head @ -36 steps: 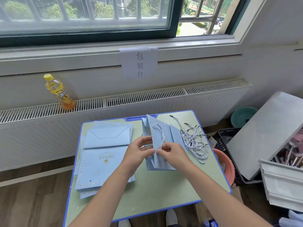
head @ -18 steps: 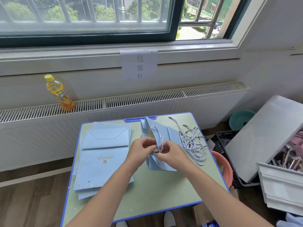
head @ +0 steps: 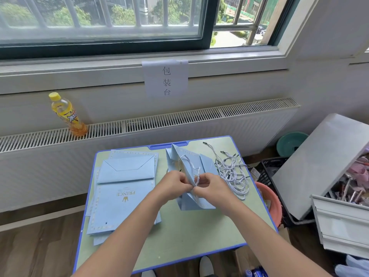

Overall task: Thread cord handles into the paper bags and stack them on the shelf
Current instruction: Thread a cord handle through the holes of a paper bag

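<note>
Now, change: you've drawn the cord [head: 196, 177] shorter than a second ago.
Fingers: left hand [head: 175, 183] and right hand [head: 212, 185] pinch cord at the bag [head: 189, 172].
Bag: upright mid-bench [head: 179, 232].
Meaning: this handle looks nearly seated.

Daylight pours in through the window [head: 103, 19] at the far side, leaving the room bright and evenly lit, with the view outside at its right end nearly washed out. Shadows on the desk [head: 179, 236] are soft and faint, no hard glare on its pale green top. The wide lens bows the radiator grille [head: 179, 118] and sill toward the picture's edges, and fine detail looks slightly smeared.
</note>
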Motion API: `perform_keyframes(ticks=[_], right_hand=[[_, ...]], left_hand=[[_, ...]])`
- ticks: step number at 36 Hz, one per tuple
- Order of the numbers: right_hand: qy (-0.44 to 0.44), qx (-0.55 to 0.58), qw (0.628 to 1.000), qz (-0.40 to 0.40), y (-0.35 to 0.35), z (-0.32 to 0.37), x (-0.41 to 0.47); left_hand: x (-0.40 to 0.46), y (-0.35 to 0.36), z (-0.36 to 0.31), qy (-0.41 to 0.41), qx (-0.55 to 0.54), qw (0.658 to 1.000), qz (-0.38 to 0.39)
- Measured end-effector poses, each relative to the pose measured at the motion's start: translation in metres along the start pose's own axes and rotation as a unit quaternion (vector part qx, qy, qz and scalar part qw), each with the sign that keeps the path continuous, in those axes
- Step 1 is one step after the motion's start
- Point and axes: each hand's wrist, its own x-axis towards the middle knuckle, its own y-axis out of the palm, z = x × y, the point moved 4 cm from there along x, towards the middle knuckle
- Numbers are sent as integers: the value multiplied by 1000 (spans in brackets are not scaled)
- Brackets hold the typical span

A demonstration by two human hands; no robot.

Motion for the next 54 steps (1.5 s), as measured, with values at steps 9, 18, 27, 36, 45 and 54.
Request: perform_keyframes(ticks=[9, 18, 27, 36, 45, 54], right_hand=[[9, 3, 1000, -4, -16, -3, -4], [8, 10, 999, 30, -7, -3, -6], [10, 49, 997, 66, 5, -5, -4], [-68, -50, 996, -42, 3, 21, 31], [-61, -30, 995, -74, 11, 15, 47], [53, 193, 975, -99, 15, 0, 53]], left_hand=[[2, -17, 3, -54, -13, 997, -61], [3, -14, -8, -20, -62, 994, -89], [-10, -9, -4, -14, -38, 982, -183], [-20, 1, -5, 46, -48, 976, -207], [-26, 6, -14, 90, 25, 970, -222], [-23, 1, -11, 66, 76, 968, -230]])
